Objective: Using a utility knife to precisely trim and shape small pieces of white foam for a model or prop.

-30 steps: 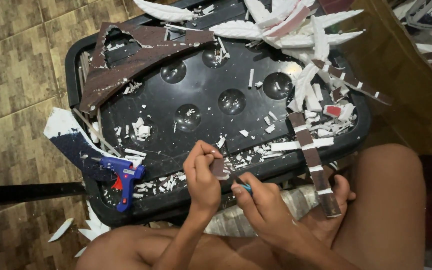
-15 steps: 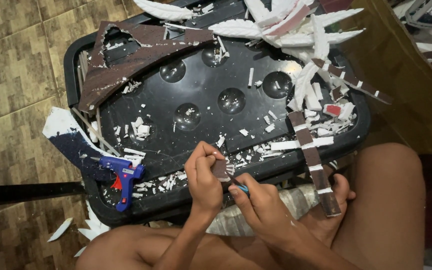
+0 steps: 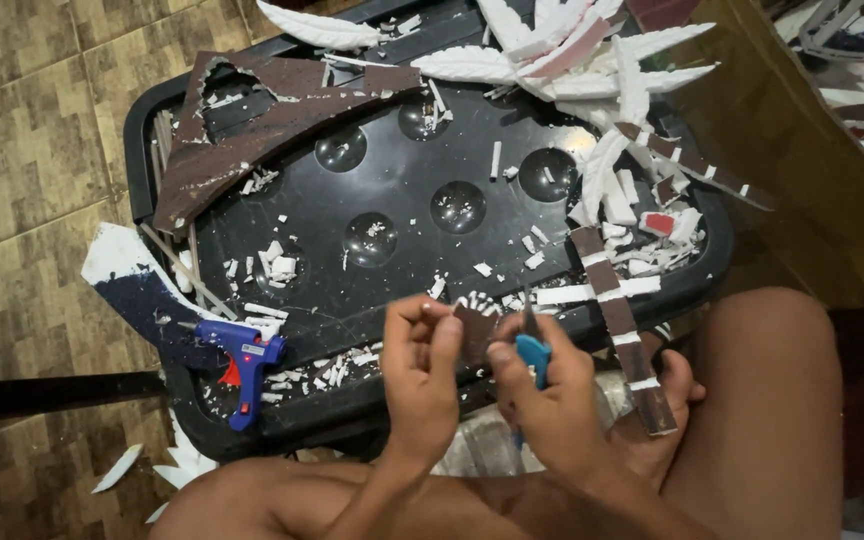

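The left hand [image 3: 422, 360] pinched one small dark-brown foam piece [image 3: 474, 335] above the near rim of the black plastic tray [image 3: 152, 130], and the right hand [image 3: 542, 395] gripped one blue-handled craft knife [image 3: 532, 352] against it. Six round dimples dotted the tray. One blue glue gun [image 3: 242, 362] lay at the tray's near left corner, among white foam scraps [image 3: 277, 265].

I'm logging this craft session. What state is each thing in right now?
left hand: pinching a small brown piece
right hand: gripping a blue-handled cutter, blade on the piece
blue glue gun: lying unheld on the black tray
tray: littered with white scraps
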